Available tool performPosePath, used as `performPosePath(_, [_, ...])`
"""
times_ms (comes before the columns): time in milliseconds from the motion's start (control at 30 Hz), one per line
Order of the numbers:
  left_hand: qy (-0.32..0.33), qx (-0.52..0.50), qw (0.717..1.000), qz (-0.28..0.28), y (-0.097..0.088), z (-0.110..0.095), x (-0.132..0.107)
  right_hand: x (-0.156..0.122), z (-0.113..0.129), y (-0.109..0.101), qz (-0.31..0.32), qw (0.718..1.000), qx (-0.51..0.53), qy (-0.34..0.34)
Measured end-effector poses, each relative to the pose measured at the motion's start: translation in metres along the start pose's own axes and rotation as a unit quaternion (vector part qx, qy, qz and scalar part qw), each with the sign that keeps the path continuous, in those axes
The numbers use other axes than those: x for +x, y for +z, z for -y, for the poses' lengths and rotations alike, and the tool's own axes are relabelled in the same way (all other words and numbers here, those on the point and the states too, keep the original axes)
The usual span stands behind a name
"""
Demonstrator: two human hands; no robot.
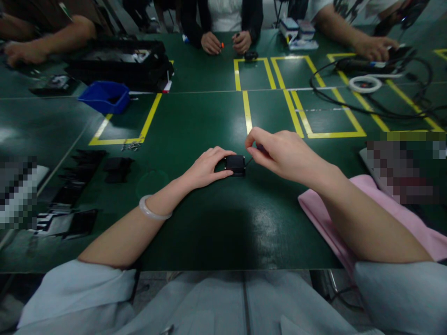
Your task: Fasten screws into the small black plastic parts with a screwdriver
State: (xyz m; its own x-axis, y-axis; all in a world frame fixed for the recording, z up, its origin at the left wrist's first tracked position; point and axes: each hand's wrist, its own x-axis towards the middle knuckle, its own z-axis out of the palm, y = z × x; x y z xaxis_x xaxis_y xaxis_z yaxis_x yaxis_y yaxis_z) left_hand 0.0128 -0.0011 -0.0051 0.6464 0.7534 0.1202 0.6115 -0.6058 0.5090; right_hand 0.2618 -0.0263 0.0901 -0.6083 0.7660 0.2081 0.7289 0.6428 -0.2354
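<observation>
A small black rectangular case (235,164) with bright metal spots at its corners lies on the green table in front of me. My left hand (213,166) grips it from the left, thumb on the near side and fingers on the far side. On its right, my right hand (275,151) pinches a thin dark tool (249,161) whose tip points at the case's right edge. The tool looks like a small screwdriver or hex key; most of it is hidden inside the fingers.
Left of me lie a pile of small screws (132,145), black parts (118,169) and a blue bin (106,96). A pink cloth (363,186) lies under my right forearm. Black cables (370,109) coil at the far right. Co-workers' hands (226,43) are across the table.
</observation>
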Motion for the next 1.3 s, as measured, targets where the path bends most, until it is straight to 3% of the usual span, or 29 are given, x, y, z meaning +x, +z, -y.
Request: performPosePath(1300, [0.001, -0.004, 1.000, 0.001, 0.0008, 0.0005, 0.0006, 0.0009, 0.0005, -0.0001, 0.001, 1.000, 0.005, 0.008])
